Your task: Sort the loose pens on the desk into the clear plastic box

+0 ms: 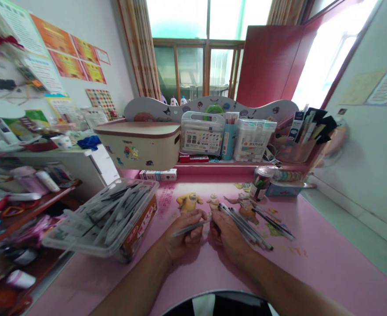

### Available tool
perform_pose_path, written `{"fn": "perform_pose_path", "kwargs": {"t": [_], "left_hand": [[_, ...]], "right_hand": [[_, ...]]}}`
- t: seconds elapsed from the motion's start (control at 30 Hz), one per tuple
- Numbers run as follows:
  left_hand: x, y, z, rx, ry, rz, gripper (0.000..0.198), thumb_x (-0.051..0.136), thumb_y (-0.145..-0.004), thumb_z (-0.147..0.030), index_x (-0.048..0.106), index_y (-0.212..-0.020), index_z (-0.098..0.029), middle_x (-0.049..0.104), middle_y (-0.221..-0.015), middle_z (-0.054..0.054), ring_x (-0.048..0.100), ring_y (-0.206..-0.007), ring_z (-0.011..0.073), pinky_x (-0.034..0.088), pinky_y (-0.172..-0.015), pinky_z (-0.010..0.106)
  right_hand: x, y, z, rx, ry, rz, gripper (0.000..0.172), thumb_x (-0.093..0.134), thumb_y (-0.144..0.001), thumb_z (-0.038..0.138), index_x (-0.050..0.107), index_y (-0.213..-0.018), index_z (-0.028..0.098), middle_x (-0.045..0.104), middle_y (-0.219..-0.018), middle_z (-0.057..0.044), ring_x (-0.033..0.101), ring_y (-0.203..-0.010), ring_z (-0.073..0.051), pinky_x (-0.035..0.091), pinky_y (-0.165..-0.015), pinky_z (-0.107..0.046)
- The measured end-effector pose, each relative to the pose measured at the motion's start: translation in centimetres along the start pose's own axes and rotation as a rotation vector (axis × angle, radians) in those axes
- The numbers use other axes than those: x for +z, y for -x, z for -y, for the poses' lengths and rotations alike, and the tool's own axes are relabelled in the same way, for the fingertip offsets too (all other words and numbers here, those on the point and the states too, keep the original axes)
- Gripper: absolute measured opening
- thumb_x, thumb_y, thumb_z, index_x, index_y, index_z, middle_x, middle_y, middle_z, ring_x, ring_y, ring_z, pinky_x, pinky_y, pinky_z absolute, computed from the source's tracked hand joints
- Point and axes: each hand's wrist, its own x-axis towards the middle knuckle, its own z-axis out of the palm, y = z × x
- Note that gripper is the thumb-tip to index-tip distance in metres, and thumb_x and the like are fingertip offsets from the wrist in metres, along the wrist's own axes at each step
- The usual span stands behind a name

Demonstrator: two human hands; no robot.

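Over the middle of the pink desk (193,274), my left hand (186,232) is closed on a slim clear pen (188,228), which slants out to the left across the fingers. My right hand (224,230) is closed at the pen's other end, its fingertips pinched near those of the left; what exactly they grip there is hidden. Just right of that hand lies a loose bunch of grey and clear pens with dark ends (251,230). A few thinner dark pens (275,224) rest farther right. At the left stands a clear plastic box (140,184) heaped with similar pens.
Along the back shelf are a lidded cream bin (137,147), a clear handled case (202,136), a marker box (254,140) and a pink holder (294,149). A clear jar (262,182) stands by a blue box (283,189). Cluttered shelves (41,193) flank the desk's left.
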Motion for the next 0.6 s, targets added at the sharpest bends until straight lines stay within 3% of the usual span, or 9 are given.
{"fn": "perform_pose_path", "kwargs": {"t": [0.1, 0.17, 0.27, 0.37, 0.5, 0.6], "left_hand": [[0.4, -0.2, -0.2, 0.114, 0.105, -0.087, 0.016, 0.069, -0.069, -0.020, 0.065, -0.084, -0.013, 0.058, -0.055, 0.000, 0.046, -0.042, 0.0054, 0.037, -0.043, 0.014], [0.6, -0.4, -0.2, 0.201, 0.083, -0.130, 0.026, 0.069, -0.064, -0.015, 0.067, -0.090, -0.013, 0.063, -0.064, 0.002, 0.054, -0.051, 0.0077, 0.044, -0.050, 0.017], [0.5, -0.7, 0.2, 0.288, -0.066, -0.232, 0.030, 0.074, -0.067, -0.018, 0.069, -0.096, -0.014, 0.061, -0.066, -0.001, 0.052, -0.050, 0.0064, 0.042, -0.049, 0.016], [0.2, -1.1, 0.8, 0.289, -0.168, -0.346, 0.030, 0.078, -0.073, -0.033, 0.069, -0.094, -0.015, 0.064, -0.071, 0.000, 0.056, -0.053, 0.0074, 0.044, -0.049, 0.017], [0.2, -1.3, 1.0, 0.275, -0.133, -0.378, 0.028, 0.079, -0.074, -0.035, 0.068, -0.090, -0.015, 0.072, -0.090, 0.007, 0.070, -0.077, 0.0149, 0.053, -0.063, 0.021], [0.2, -1.3, 1.0, 0.275, -0.121, -0.396, 0.024, 0.077, -0.078, -0.032, 0.066, -0.091, -0.015, 0.074, -0.090, 0.008, 0.072, -0.078, 0.0163, 0.055, -0.065, 0.023]], "right_hand": [[0.2, 0.0, 0.2, 0.042, -0.042, -0.030, 0.049, 0.066, -0.073, 0.063, 0.044, -0.062, 0.021, 0.035, -0.043, 0.010, 0.025, -0.032, -0.003, 0.016, -0.034, -0.019], [0.3, -0.1, 0.3, 0.063, -0.056, -0.058, 0.048, 0.066, -0.072, 0.063, 0.045, -0.062, 0.021, 0.034, -0.042, 0.011, 0.024, -0.031, -0.003, 0.015, -0.033, -0.019], [0.4, -0.2, 0.4, 0.070, -0.061, -0.069, 0.049, 0.067, -0.070, 0.064, 0.044, -0.061, 0.021, 0.034, -0.041, 0.011, 0.024, -0.031, -0.003, 0.015, -0.033, -0.019], [0.3, -0.3, 0.3, 0.074, -0.065, -0.078, 0.050, 0.067, -0.070, 0.065, 0.046, -0.062, 0.020, 0.036, -0.042, 0.010, 0.025, -0.031, -0.003, 0.015, -0.033, -0.018], [0.1, -0.4, 0.1, 0.077, -0.073, -0.075, 0.052, 0.065, -0.070, 0.068, 0.047, -0.062, 0.020, 0.037, -0.041, 0.010, 0.026, -0.030, -0.003, 0.016, -0.033, -0.018], [0.0, -0.4, 0.1, 0.045, -0.035, -0.034, 0.052, 0.069, -0.069, 0.066, 0.045, -0.063, 0.021, 0.038, -0.042, 0.010, 0.027, -0.031, -0.003, 0.018, -0.033, -0.018]]}}
